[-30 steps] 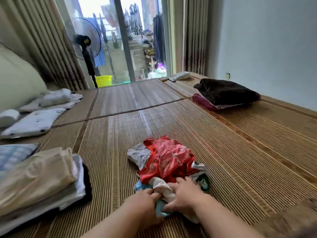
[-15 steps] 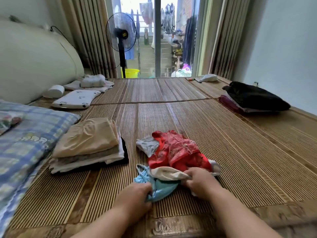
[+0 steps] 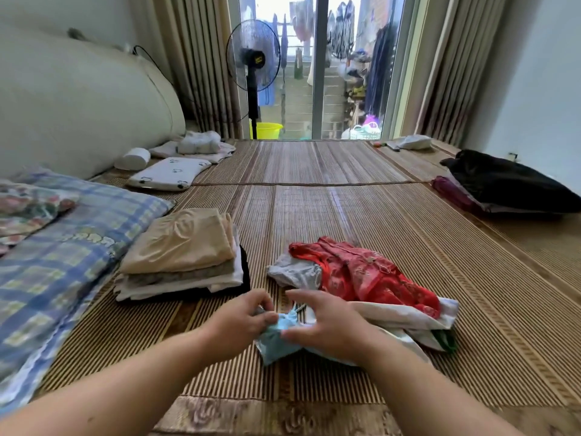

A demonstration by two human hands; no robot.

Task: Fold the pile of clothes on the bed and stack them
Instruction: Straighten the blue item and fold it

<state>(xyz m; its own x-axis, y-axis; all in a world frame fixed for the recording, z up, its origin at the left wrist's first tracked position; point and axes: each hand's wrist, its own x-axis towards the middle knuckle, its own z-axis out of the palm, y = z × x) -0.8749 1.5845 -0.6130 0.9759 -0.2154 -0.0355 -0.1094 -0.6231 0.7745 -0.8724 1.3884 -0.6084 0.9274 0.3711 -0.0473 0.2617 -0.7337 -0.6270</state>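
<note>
Fingertips [image 3: 263, 305] of left hand [image 3: 239, 322] pinching blue garment [image 3: 276, 339]; right hand [image 3: 327, 328] spread over it — best drawn clear of pile [image 3: 361, 272], flattened on mat [image 3: 314, 215]; then onto left stack [image 3: 179, 247].

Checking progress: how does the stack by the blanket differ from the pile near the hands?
The stack is folded flat, beige on top; the pile is crumpled, red on top. The stack is untouched; the left hand pinches the pile's blue piece. Both lie on the mat.

Left hand [image 3: 242, 322] and right hand [image 3: 327, 325] hide much of the light blue garment [image 3: 273, 346]; the checked blanket [image 3: 63, 262] runs off the left edge.
</note>
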